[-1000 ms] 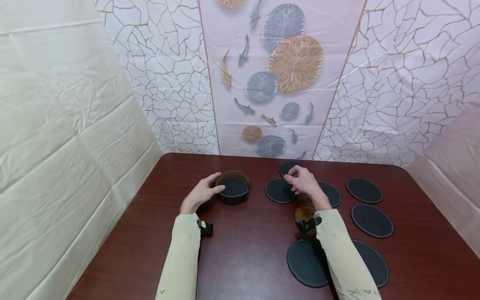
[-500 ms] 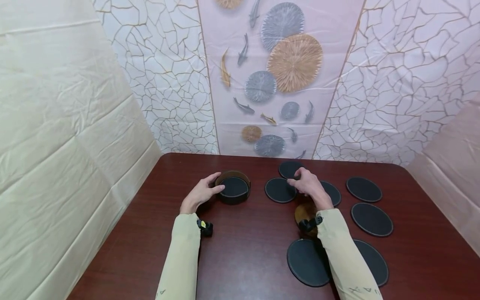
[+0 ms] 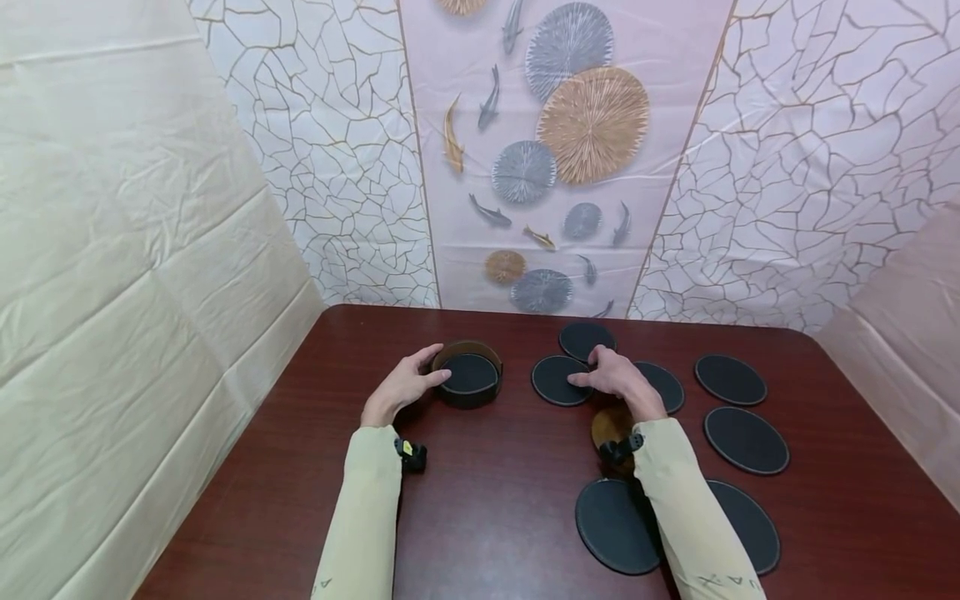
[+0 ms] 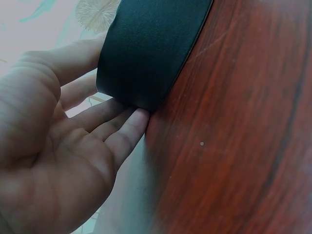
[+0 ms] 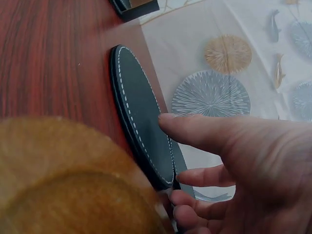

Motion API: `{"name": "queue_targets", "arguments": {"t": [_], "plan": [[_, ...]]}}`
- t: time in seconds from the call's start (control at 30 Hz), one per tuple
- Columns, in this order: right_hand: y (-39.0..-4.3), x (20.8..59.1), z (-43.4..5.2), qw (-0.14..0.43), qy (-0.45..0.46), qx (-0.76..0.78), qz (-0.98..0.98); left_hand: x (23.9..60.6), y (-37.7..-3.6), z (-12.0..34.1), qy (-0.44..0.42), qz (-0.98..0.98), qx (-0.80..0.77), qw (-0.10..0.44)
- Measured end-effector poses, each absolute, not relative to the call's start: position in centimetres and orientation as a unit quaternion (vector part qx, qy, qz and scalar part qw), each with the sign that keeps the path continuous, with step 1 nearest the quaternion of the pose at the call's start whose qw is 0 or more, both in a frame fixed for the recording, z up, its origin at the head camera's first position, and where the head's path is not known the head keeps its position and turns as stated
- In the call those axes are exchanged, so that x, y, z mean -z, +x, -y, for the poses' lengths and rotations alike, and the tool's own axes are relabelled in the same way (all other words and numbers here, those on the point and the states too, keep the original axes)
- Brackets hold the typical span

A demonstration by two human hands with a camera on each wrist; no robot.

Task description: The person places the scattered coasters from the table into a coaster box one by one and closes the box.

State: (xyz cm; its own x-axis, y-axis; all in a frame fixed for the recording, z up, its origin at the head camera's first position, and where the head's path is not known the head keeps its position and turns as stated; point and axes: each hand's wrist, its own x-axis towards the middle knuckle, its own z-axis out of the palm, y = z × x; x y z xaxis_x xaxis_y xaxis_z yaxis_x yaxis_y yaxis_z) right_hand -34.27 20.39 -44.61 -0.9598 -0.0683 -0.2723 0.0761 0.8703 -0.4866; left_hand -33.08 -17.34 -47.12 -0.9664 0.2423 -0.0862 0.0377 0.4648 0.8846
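A round dark holder [image 3: 468,382] with a black coaster inside stands on the brown table [image 3: 487,500]. My left hand [image 3: 405,387] cups its left side, thumb on the far rim and fingers against the wall; the left wrist view shows those fingers [image 4: 112,122] against the holder [image 4: 151,53]. My right hand [image 3: 617,375] lies low over a black stitched coaster [image 3: 557,381], fingertips resting on its right part. In the right wrist view the thumb [image 5: 195,131] reaches over that coaster [image 5: 139,126] and the other fingers touch its near edge.
Several more black round coasters lie flat: one behind [image 3: 587,339], one partly under my right hand [image 3: 666,388], two at the right [image 3: 730,379] [image 3: 746,439], two near me [image 3: 617,525] [image 3: 750,525]. A brown round thing [image 3: 611,425] sits under my right wrist. Patterned sheets wall the table.
My right hand came down and back from the far coaster and now rests on the middle coaster. The left hand and the holder have stayed put.
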Motion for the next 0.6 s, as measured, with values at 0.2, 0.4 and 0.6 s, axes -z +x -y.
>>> {"name": "queue_targets", "arguments": {"t": [0.2, 0.4, 0.6], "plan": [[-34.31, 44.86, -20.04, 0.148, -0.005, 0.245, -0.958, 47.00, -33.03, 17.34, 0.080, -0.849, -0.513, 0.100], [-34.59, 45.12, -20.10, 0.169, 0.011, 0.259, -0.951, 47.08, -33.05, 17.40, 0.080, -0.847, -0.516, 0.102], [-34.48, 44.87, -20.47, 0.165, 0.011, 0.278, -0.946, 47.09, -33.12, 17.26, 0.082, -0.844, -0.520, 0.101]]}}
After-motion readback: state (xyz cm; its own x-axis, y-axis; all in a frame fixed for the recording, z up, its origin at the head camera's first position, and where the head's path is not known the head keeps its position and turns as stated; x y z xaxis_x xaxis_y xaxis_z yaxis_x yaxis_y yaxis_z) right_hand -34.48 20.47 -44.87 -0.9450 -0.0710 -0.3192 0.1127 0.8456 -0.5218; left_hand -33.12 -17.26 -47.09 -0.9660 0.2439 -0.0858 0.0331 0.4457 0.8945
